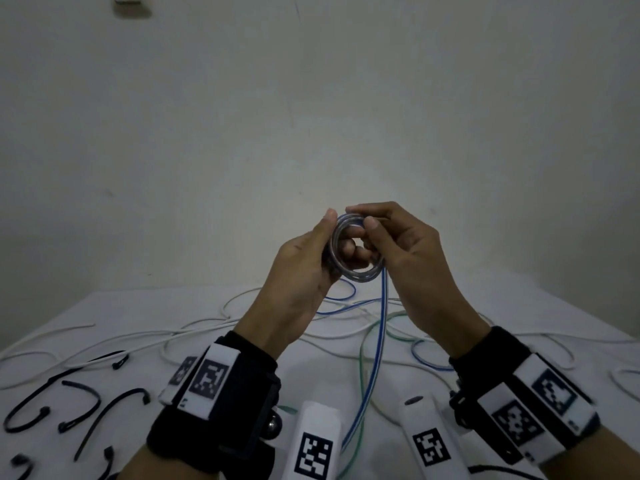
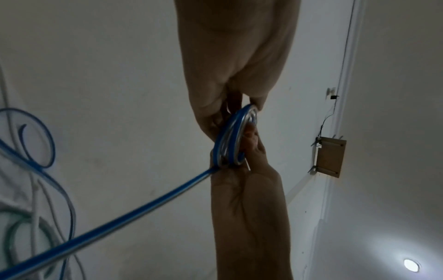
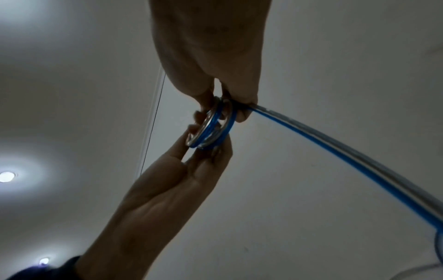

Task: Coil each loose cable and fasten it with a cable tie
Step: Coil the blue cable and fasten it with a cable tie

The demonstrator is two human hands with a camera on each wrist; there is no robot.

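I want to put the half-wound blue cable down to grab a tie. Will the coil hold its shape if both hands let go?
Probably not. The coil holds tight rings only while the left hand and right hand pinch it, so it likely springs open. Its long tail hangs in a smooth curve, suggesting a bendy, light cable whose weight may tug loops loose.
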